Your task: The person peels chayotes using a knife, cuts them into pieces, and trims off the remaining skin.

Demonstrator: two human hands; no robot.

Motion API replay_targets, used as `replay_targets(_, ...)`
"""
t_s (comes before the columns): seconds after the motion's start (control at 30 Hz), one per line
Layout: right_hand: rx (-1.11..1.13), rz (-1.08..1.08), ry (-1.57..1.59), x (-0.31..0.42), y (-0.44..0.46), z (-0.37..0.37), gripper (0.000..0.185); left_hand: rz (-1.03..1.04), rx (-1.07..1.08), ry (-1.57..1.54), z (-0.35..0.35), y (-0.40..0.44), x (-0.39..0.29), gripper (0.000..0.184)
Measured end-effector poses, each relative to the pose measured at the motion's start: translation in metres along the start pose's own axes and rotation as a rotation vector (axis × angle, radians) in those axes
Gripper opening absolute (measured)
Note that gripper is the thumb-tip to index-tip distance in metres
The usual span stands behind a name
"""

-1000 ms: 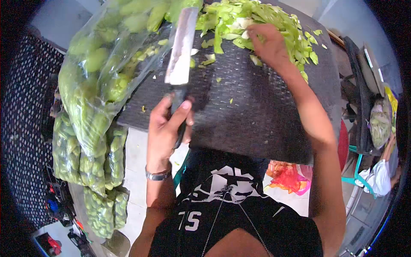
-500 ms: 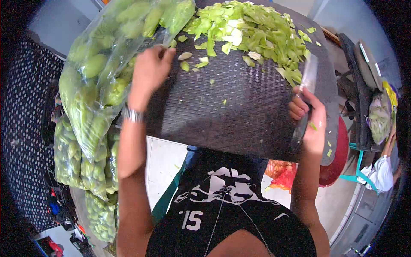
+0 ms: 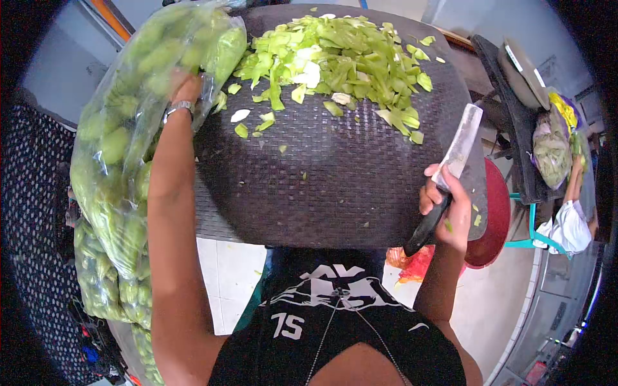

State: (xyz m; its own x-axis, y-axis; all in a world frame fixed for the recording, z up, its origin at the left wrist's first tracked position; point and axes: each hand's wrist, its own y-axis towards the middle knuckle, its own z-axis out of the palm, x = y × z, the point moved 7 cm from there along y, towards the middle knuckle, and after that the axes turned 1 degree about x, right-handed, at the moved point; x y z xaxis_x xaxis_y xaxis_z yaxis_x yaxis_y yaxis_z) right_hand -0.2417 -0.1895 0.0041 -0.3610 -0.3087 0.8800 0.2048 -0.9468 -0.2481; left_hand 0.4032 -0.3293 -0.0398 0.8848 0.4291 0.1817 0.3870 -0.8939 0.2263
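Observation:
My right hand (image 3: 449,209) is closed round the black handle of a knife (image 3: 460,143), whose wide blade points up and away at the table's right side. My left hand (image 3: 185,87) reaches inside a large clear plastic bag (image 3: 116,145) of green vegetables at the left; plastic and glare blur its fingers, so what they touch cannot be made out. A heap of light green peelings (image 3: 347,61) lies on the far part of the dark woven-pattern table (image 3: 309,186), with a few scraps scattered nearer to me.
More bagged green vegetables (image 3: 96,276) are stacked below at the left. A red basin (image 3: 492,212) stands beyond the table's right edge. Further right are a rack holding a bagged bundle (image 3: 552,151), a teal stool frame (image 3: 533,222), and another person's arm and white sleeve (image 3: 570,226).
The knife has passed from my left hand to my right, which has moved from the peelings to the table's right side. My left hand has moved into the bag. The view has shifted.

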Motion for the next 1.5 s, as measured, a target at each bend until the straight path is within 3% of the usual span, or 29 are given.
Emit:
replay_targets(0.1,0.043,-0.012,-0.123,-0.004,-0.002,0.004,0.038,0.159,-0.114,0.038,0.0,-0.002,0.0,0.036)
replay_targets(0.27,0.032,0.027,-0.135,-0.015,-0.006,0.013,0.041,-0.076,-0.076,-0.27,-0.115,-0.076,0.003,0.047)
replay_targets(0.37,0.019,0.063,-0.16,-0.024,-0.009,0.025,0.041,-0.026,-0.06,-0.299,-0.133,-0.095,-0.01,0.052)
replay_targets(0.4,0.074,0.038,-0.162,-0.027,-0.01,0.029,0.04,0.009,0.047,-0.301,-0.122,-0.09,-0.013,0.05)
replay_targets(0.5,0.116,0.014,-0.178,-0.023,-0.018,0.035,0.039,0.0,-0.014,-0.293,-0.094,-0.077,-0.013,0.065)
replay_targets(0.63,0.082,0.024,-0.199,-0.021,-0.039,0.017,0.039,0.101,0.148,-0.283,-0.008,-0.013,0.006,0.047)
replay_targets(0.67,0.056,0.037,-0.2,-0.022,-0.042,0.01,0.039,0.09,0.051,-0.381,0.02,0.012,0.025,0.054)
replay_targets(0.7,0.035,0.054,-0.203,-0.024,-0.045,0.003,0.039,0.053,0.085,-0.348,0.024,0.018,0.023,0.052)
replay_targets(0.73,0.018,0.041,-0.186,-0.026,-0.046,-0.003,0.038,0.009,0.124,-0.309,0.018,0.012,0.022,0.05)
replay_targets(0.83,-0.019,0.081,-0.171,-0.032,-0.044,-0.012,0.038,-0.026,0.243,-0.72,-0.025,-0.031,0.024,0.038)
replay_targets(0.9,0.0,0.097,-0.165,-0.033,-0.041,-0.011,0.038,-0.16,0.343,-1.034,-0.063,-0.078,0.021,0.035)
replay_targets(1.0,0.046,0.111,-0.177,-0.036,-0.032,-0.007,0.037,-0.227,0.177,-1.002,-0.137,-0.147,-0.001,0.043)
replay_targets(1.1,0.099,0.098,-0.182,-0.037,-0.023,0.006,0.036,-0.103,0.267,-1.125,-0.197,-0.2,-0.046,0.052)
replay_targets(1.2,0.127,0.084,-0.202,-0.034,-0.021,0.022,0.036,0.135,0.59,-1.065,-0.213,-0.219,-0.089,0.056)
replay_targets(1.23,0.131,0.078,-0.217,-0.032,-0.023,0.026,0.037,0.214,0.708,-0.896,-0.214,-0.22,-0.104,0.058)
replay_targets(1.3,0.131,0.068,-0.246,-0.029,-0.028,0.028,0.039,0.441,0.653,-0.819,-0.217,-0.217,-0.137,0.058)
replay_targets(1.33,0.143,0.091,-0.239,-0.032,-0.03,0.024,0.041,0.693,0.462,-0.615,-0.215,-0.211,-0.151,0.056)
replay_targets(1.43,0.14,0.114,-0.235,-0.036,-0.036,0.01,0.037,0.659,0.489,-0.625,-0.22,-0.207,-0.173,0.054)
replay_targets(1.5,0.117,0.115,-0.222,-0.037,-0.039,0.003,0.037,0.559,0.265,-0.614,-0.227,-0.211,-0.181,0.052)
